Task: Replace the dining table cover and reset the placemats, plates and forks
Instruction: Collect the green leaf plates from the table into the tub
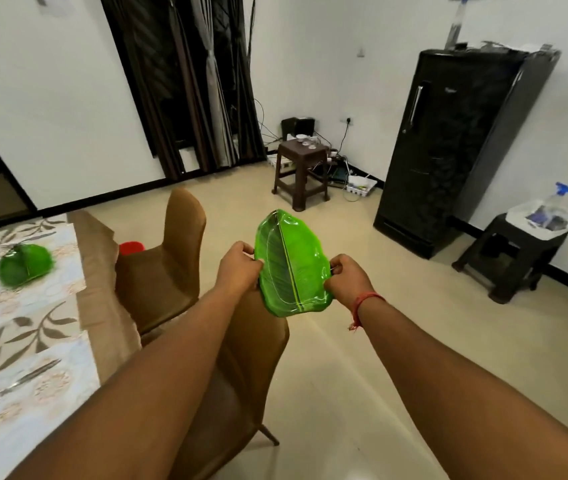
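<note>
I hold a green leaf-shaped plate (291, 265) in the air above the brown chairs, away from the table. My left hand (239, 266) grips its left rim and my right hand (348, 277) grips its right rim. A second green leaf plate (24, 263) lies on a pale placemat (33, 296) on the dining table at the left. A fork (8, 388) rests on a nearer placemat (29, 403). The table cover (8, 327) has a leaf pattern with a brown border.
Two brown chairs (168, 265) stand along the table's right side. A red object (131, 247) shows behind the far chair. A brown stool (301, 169), a black fridge (455, 143) and a dark stool with a spray bottle (521, 251) stand across the open floor.
</note>
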